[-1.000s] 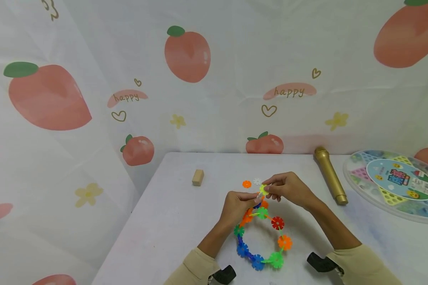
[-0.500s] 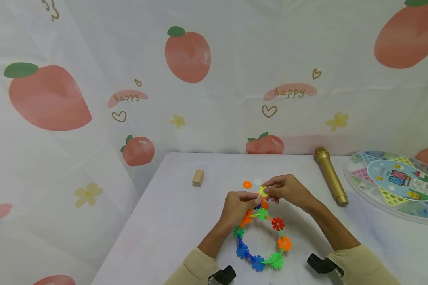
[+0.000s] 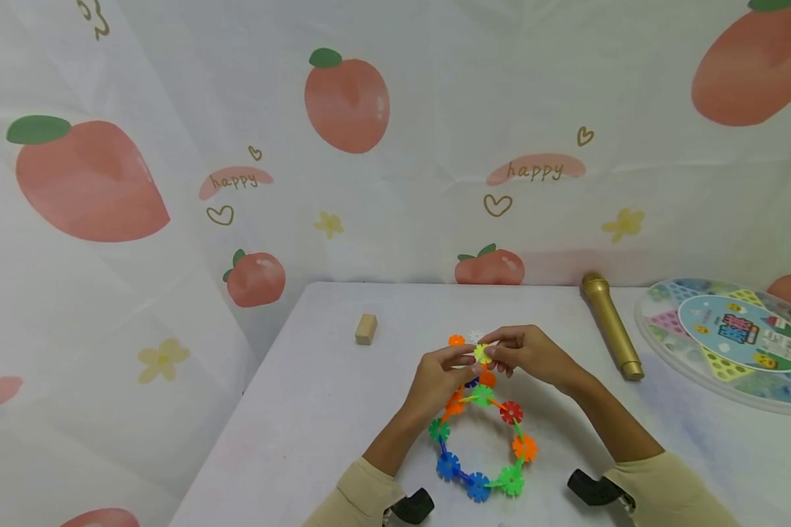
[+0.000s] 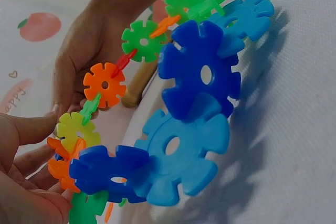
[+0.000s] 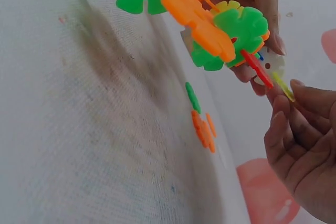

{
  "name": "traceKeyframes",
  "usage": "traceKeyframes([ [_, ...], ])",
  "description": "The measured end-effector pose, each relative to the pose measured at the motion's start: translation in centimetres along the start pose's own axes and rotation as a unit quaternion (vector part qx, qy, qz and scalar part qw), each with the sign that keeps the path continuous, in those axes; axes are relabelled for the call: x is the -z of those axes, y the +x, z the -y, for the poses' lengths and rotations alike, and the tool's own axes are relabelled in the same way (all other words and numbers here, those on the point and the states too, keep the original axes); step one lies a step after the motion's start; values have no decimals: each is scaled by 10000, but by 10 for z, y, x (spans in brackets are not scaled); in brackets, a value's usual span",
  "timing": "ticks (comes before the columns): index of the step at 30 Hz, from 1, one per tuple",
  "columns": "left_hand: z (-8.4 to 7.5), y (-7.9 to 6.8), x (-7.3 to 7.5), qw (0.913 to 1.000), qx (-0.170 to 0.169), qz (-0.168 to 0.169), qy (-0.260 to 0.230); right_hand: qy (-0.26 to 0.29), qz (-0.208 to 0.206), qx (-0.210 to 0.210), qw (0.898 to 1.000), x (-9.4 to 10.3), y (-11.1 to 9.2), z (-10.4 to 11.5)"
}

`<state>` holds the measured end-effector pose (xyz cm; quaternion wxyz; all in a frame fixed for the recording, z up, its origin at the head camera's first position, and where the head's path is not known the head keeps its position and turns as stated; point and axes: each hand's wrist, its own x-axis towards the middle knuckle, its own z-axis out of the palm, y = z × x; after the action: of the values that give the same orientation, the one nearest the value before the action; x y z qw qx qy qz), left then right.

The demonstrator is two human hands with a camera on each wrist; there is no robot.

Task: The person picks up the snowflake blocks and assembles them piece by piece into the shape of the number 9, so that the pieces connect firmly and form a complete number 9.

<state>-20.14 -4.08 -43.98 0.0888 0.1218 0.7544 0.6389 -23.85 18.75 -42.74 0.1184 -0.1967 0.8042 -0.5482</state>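
Note:
A ring of notched plastic snowflake discs in blue, green, orange and red (image 3: 511,412) hangs over the table, linked edge to edge. My left hand (image 3: 435,377) grips the far end of the ring, where the right wrist view shows a white disc (image 5: 272,67) at its fingers. Thumb and fingers of my right hand (image 3: 534,353) pinch a yellow disc (image 3: 482,354). Seen edge-on in the right wrist view, that yellow disc (image 5: 284,87) meets or nearly meets the white one; contact is unclear. Large blue discs (image 4: 199,72) fill the left wrist view's foreground.
Beyond the hands lie a loose orange disc (image 3: 457,340) and a white disc (image 3: 476,336). A wooden block (image 3: 365,329) sits at the back left. Toward the right are a gold microphone (image 3: 611,326) and a round clear game case (image 3: 732,340).
The yellow disc and right fingers have shifted slightly left, closer to the left hand. The left index finger has risen beside the yellow disc, and the ring has moved a little.

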Motion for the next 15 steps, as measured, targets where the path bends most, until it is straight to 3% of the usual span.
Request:
traceKeyframes([
  [9,0,2,2,9999,98,-51,55,-202,-203,-41,9996,3,0,-4],
  [15,-1,3,5,9998,169,-6,-44,-161,-16,-199,9997,5,2,-15],
])
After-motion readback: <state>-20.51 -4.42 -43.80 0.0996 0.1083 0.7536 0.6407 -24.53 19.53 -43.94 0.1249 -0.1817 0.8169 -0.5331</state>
